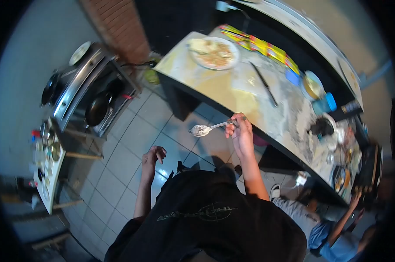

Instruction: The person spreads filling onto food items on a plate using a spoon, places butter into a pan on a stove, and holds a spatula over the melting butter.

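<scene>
Right hand [242,133] has the metal spoon [201,130] pinched by its slim handle, out over glossy square tiles [123,157] beside the marbled counter [245,102]! Tip that oval, white-smeared bowl and residue could drop, I'd say; left hand [152,158] hangs loosely curled, grasping nothing visible

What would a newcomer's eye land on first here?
Probably the smeared spoon in the right hand, above the tiled floor. Next, the bright yellow packets along the far side of the counter, then the white plate of food at its left end.
</scene>
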Motion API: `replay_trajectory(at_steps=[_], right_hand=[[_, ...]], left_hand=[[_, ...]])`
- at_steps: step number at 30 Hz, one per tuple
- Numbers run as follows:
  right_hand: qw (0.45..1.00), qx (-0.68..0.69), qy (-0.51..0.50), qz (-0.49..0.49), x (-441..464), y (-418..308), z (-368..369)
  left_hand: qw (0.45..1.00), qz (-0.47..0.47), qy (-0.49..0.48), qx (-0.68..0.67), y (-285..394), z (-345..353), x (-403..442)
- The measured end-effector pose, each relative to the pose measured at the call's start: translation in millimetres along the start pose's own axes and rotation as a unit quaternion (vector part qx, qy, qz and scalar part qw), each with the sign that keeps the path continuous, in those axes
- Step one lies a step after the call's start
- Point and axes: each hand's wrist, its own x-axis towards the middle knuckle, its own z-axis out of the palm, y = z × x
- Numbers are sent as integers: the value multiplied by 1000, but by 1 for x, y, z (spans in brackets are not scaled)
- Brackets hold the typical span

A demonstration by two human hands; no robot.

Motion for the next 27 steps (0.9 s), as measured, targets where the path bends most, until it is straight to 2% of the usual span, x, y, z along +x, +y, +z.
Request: replay_trajectory(at_steps=[2,3,6,11,13,14,21,23,25,26,27], right_hand=[[999,-13,-39,27,7,-18,-7],[997,25,-54,52,10,66,102],[992,13,-66,104,38,108,147],[966,-29,-164,197,82,178,233],[961,-18,-167,221,98,212,275],[956,-20,-190,221,112,234,289],[937,-31,-254,237,186,356,448],[936,-26,-241,254,207,396,524],[947,-25,-235,219,213,411,578],[928,-30,-294,226,227,428,590],[927,-31,-295,229,231,435,611]], left_hand=[[997,22,67,-30,-8,31,-12],[995,16,97,7,36,-102,-26],[985,55,160,-19,40,-148,-35],[948,90,301,-51,26,-221,-56],[927,61,364,-65,35,-252,-65],[928,83,360,-52,35,-268,-67],[880,67,466,-66,65,-399,-52],[863,68,493,-82,90,-453,-38],[856,78,502,-100,103,-492,-21],[858,84,499,-90,106,-512,-17],[860,88,496,-80,111,-529,-14]])
